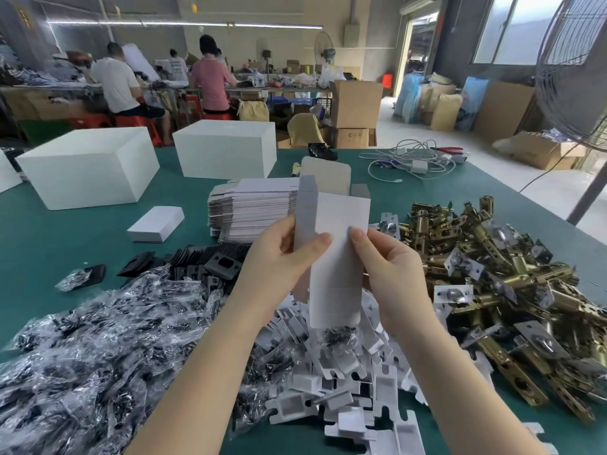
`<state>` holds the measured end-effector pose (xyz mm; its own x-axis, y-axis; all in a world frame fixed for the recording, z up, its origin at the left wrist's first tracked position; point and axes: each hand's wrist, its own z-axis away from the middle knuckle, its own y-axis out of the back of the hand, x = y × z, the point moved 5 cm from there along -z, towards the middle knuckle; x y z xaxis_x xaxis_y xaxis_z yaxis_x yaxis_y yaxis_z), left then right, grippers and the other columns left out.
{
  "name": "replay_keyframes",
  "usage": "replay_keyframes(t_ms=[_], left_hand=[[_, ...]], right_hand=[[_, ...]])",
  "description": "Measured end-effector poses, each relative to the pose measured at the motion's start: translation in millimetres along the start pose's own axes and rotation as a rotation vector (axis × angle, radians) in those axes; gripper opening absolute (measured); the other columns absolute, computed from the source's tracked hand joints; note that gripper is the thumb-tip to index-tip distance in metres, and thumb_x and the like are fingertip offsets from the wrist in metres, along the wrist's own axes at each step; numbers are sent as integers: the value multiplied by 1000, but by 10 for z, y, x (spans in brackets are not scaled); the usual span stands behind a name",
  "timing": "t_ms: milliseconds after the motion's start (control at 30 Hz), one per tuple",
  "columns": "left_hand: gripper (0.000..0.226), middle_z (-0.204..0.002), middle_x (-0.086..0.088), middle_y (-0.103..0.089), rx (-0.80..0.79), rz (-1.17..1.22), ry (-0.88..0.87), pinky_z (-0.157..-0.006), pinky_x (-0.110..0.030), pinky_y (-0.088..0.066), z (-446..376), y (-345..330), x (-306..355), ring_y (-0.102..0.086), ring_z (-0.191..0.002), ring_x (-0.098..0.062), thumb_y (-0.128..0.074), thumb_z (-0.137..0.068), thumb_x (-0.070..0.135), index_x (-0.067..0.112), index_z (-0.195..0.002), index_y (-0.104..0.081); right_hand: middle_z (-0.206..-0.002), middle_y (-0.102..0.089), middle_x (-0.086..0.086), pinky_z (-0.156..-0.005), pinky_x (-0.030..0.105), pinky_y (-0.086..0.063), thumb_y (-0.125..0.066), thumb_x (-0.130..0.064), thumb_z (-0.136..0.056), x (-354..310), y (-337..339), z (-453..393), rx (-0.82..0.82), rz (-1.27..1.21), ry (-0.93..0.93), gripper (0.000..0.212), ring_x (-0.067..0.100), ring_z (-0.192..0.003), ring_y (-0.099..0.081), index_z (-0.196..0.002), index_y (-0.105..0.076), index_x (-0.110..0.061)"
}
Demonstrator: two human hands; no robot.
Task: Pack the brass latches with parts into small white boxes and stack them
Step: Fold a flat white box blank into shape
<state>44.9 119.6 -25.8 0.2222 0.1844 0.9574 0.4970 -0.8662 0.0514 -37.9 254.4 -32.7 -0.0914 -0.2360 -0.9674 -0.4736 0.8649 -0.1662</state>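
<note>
Both my hands hold one unfolded small white box (338, 244) upright above the green table (82, 244). My left hand (279, 257) grips its left edge with the thumb on the front. My right hand (387, 261) pinches its right side. A stack of flat box blanks (253, 208) lies just behind. Brass latches (492, 267) are heaped at the right. Clear bags of dark screws (98, 339) pile up at the left, with black strike plates (210, 261) behind them. White card inserts (345, 382) lie in a heap under my wrists. One closed small white box (156, 223) sits at the left.
Two large white blocks (88, 165) (226, 147) stand at the table's far side. White cables and a charger (414, 162) lie at the far right. A big fan (578, 70) stands off the right edge. People sit working at benches (118, 83) beyond, among cardboard cartons (356, 103).
</note>
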Motion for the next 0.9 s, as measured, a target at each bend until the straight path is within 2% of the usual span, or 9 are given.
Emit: replay_keyframes(t_ms=[67,133,200,300,400,467,533,733,900], left_hand=[[38,-109,8,-74,-20,4,2,-82,-32,-56,-14,9,-28,-70,-100,-12,-69,-86,40,28,-122,-67],[31,-108,5,-74,-64,101,73,-69,-31,-56,-21,20,-69,-70,-93,-13,-69,-88,41,33,-118,-70],[27,-106,4,-75,-107,172,134,-66,-30,-57,-23,25,-95,-70,-86,-12,-69,-82,45,37,-107,-75],[25,-99,4,-74,-113,211,153,-59,-24,-54,-18,27,-102,-69,-80,-9,-66,-81,44,33,-100,-76],[25,-105,7,-75,-113,183,178,-64,-23,-56,-21,65,-156,-71,-88,-9,-65,-83,42,41,-108,-71],[46,-111,11,-74,-101,152,169,-75,-25,-57,-44,119,-184,-71,-99,-9,-68,-92,29,49,-129,-51],[70,-116,14,-72,-122,134,135,-87,-32,-57,-46,145,-177,-69,-107,-10,-70,-90,20,60,-136,-35],[68,-124,13,-68,-170,80,72,-93,-39,-57,-20,140,-108,-66,-114,-14,-72,-82,22,66,-128,-46],[59,-126,14,-68,-175,53,27,-98,-40,-54,2,153,-57,-64,-117,-11,-66,-89,25,65,-128,-46]], right_hand=[[-94,-75,-17,-88,36,-55,-58,-21,-99,18,-28,-7,-18,4,0,21,-2,-85,-68,-106,-71,-36],[-97,-74,-19,-80,31,-57,-53,-22,-101,29,-52,-19,-77,-26,-21,28,1,-89,-68,-118,-64,-41],[-102,-74,-19,-68,23,-57,-50,-24,-102,29,-73,-23,-146,-55,-41,31,2,-89,-69,-120,-60,-47],[-101,-75,-15,-68,23,-57,-49,-22,-103,15,-65,-32,-173,-25,-18,30,3,-87,-70,-120,-59,-46],[-97,-76,-9,-66,25,-58,-52,-21,-102,12,-31,-48,-201,15,10,34,7,-85,-71,-125,-57,-45],[-96,-75,-6,-63,23,-56,-55,-20,-100,18,12,-64,-235,41,3,44,8,-83,-71,-136,-47,-45],[-105,-72,-5,-67,23,-55,-57,-23,-99,7,53,-84,-250,100,24,52,8,-88,-70,-138,-40,-53],[-111,-68,-2,-81,39,-59,-58,-42,-93,-20,3,-98,-259,221,124,38,13,-103,-67,-125,-46,-59],[-118,-66,9,-82,39,-59,-58,-21,-99,63,-41,-99,-330,128,97,54,20,-105,-68,-140,-36,-50]])
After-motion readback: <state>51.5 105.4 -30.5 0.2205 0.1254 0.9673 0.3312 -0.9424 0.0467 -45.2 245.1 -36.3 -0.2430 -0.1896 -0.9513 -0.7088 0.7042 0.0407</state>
